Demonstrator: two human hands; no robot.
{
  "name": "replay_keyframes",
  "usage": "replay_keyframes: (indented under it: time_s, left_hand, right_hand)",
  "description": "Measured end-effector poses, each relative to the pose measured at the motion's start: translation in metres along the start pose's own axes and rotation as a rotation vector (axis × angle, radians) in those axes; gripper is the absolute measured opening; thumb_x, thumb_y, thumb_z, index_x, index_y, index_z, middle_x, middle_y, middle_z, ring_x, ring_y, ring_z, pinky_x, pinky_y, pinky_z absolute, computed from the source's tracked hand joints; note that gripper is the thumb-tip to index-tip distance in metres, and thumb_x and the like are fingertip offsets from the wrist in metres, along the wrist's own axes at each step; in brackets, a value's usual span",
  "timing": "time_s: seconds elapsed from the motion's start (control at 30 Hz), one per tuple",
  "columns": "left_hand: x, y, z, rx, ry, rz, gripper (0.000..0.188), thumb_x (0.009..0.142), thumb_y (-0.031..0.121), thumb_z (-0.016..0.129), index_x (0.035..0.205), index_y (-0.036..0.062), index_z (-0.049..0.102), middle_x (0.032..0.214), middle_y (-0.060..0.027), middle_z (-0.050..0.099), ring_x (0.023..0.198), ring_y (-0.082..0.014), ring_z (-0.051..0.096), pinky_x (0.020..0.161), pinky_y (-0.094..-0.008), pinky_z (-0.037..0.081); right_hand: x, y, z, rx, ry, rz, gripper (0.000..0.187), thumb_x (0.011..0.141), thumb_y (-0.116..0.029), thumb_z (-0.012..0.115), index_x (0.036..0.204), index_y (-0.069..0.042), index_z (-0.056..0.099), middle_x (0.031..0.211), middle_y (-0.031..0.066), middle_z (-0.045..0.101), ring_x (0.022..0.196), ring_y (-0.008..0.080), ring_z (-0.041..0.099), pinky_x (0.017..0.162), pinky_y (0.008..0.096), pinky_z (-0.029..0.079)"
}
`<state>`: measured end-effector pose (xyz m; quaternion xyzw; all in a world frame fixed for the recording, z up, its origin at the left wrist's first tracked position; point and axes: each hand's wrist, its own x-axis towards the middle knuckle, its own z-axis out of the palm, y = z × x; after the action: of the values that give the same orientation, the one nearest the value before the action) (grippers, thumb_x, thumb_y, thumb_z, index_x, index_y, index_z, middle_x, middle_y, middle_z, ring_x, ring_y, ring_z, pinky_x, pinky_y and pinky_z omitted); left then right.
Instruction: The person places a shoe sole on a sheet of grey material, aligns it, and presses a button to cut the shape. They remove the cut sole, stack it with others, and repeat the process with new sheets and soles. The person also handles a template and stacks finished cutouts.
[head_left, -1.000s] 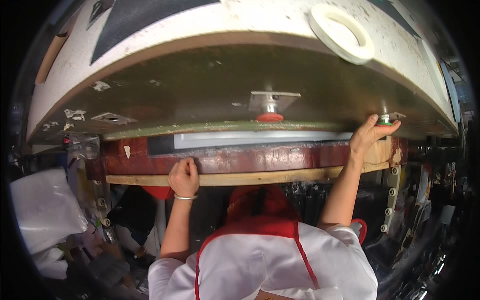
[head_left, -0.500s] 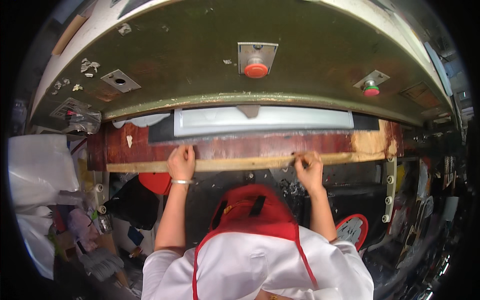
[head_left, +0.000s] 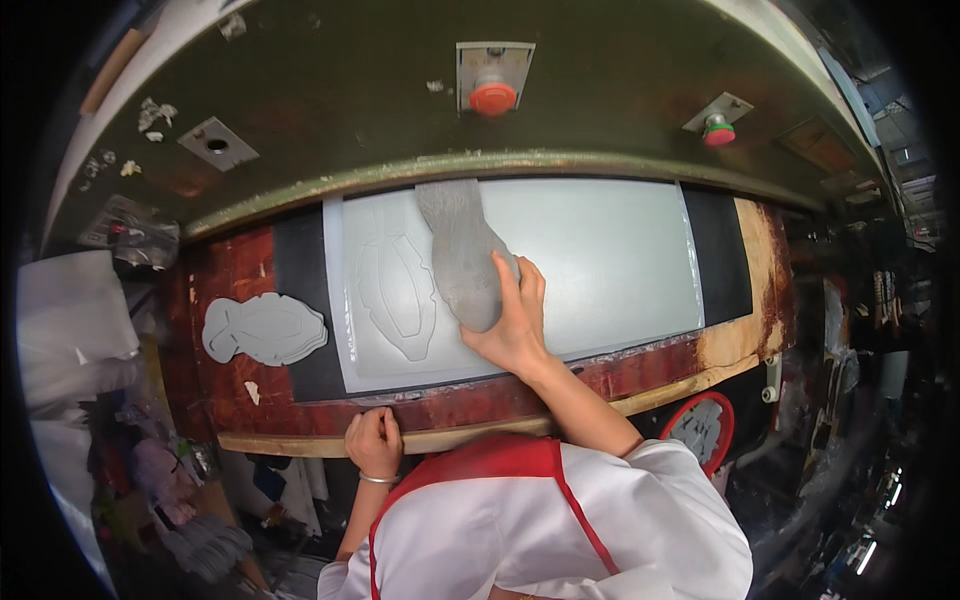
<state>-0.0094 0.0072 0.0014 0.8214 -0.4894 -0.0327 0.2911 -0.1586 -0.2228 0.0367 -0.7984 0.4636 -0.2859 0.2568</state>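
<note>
My right hand (head_left: 510, 325) is closed round the near end of a long grey block with a waisted, sole-like outline (head_left: 460, 245). The block stands on a pale grey-white sheet (head_left: 600, 265). Just left of it, an outlined shape with an inner contour (head_left: 395, 290) shows in the sheet. My left hand (head_left: 375, 443), with a bracelet at its wrist, is curled into a fist at the wooden front edge of the board; whatever its fingers may hold is hidden. Several grey cut pieces of like shape (head_left: 265, 330) lie stacked at the left.
Under the sheet are a black mat (head_left: 725, 260) and a worn red board (head_left: 225, 400). A green machine body (head_left: 340, 100) rises behind, with a red button (head_left: 493, 98) and a green-rimmed one (head_left: 719, 133). A red-rimmed bin of grey scraps (head_left: 700, 430) stands lower right.
The board with its sheet now reaches much further out from under the machine. My right hand has left the front edge and holds the grey block. My left hand stays at the edge.
</note>
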Motion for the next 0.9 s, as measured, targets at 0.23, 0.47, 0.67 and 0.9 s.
replay_keyframes:
  time_s: [0.23,0.47,0.67,0.9]
  left_hand:
    - [-0.039,-0.006,-0.014,-0.039,-0.141,0.029,0.006,0.079,0.011,0.065,0.077,0.0069,0.06,0.068,-0.0072,0.057,0.062,-0.0284,0.055,0.056,-0.0381,0.043]
    - [-0.018,0.002,-0.012,-0.029,-0.166,0.025,0.005,0.079,0.01,0.064,0.078,0.0074,0.06,0.071,-0.0075,0.058,0.064,-0.0287,0.055,0.057,-0.0386,0.044]
    - [0.039,0.004,0.0,-0.002,-0.104,0.046,0.006,0.079,0.01,0.065,0.076,0.0068,0.061,0.062,-0.0088,0.054,0.057,-0.0287,0.053,0.053,-0.0388,0.043]
    - [0.13,0.002,0.031,0.002,0.027,0.016,0.006,0.08,0.009,0.064,0.074,0.0066,0.062,0.054,-0.0083,0.051,0.052,-0.0278,0.052,0.049,-0.0391,0.042]
  right_hand:
    - [-0.024,0.018,-0.099,0.695,-0.124,0.344,0.103,0.051,-0.004,0.083,0.138,-0.008,0.028,0.127,0.0153,0.047,0.117,0.0255,0.049,0.098,0.0372,0.041]
    - [-0.034,0.07,-0.065,-0.092,0.108,0.043,0.108,0.053,-0.014,0.084,0.142,-0.001,0.025,0.133,0.0207,0.038,0.123,0.036,0.04,0.105,0.0413,0.034]
    - [0.047,0.077,-0.09,0.22,0.075,0.188,0.109,0.063,-0.019,0.084,0.145,0.003,0.016,0.141,0.0271,0.03,0.131,0.0405,0.031,0.105,0.046,0.033]
    - [0.196,0.116,-0.174,-0.061,0.803,0.125,0.088,0.093,-0.039,0.052,0.143,0.012,0.001,0.149,0.0335,0.008,0.141,0.0413,0.007,0.115,0.0457,0.007]
